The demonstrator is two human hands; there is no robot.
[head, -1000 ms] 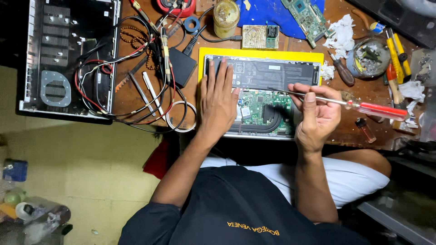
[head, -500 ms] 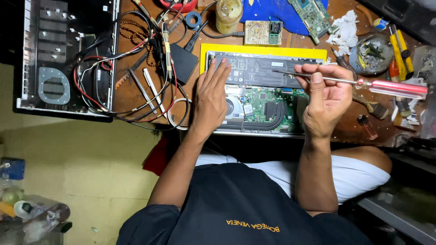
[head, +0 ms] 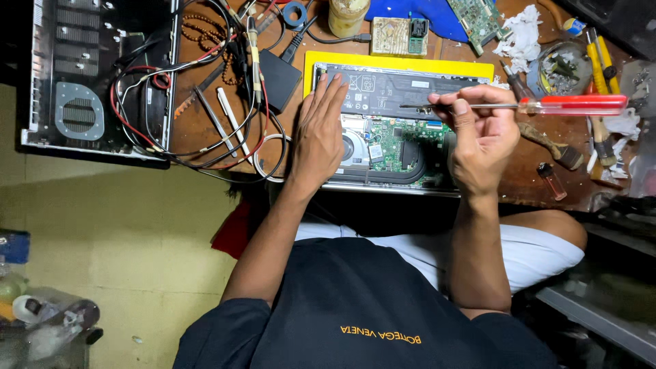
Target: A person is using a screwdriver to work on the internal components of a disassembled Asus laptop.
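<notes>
Opened laptop [head: 389, 137], back cover off, lies on a yellow mat [head: 410, 66] on the workbench: stiff shell but fragile exposed board and battery, best held by its edges. Left hand [head: 318, 137] lies flat, fingers released, on the laptop's left side. Right hand [head: 482, 140] hovers over the laptop's right side, fingers pinching a red-handled screwdriver [head: 533, 105] held level; light, rigid.

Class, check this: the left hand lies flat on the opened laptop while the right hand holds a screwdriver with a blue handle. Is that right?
Not quite. In the head view the slim metal-shafted screwdriver in the right hand has a red handle, not blue. The left hand does lie flat on the opened silver laptop.
</notes>
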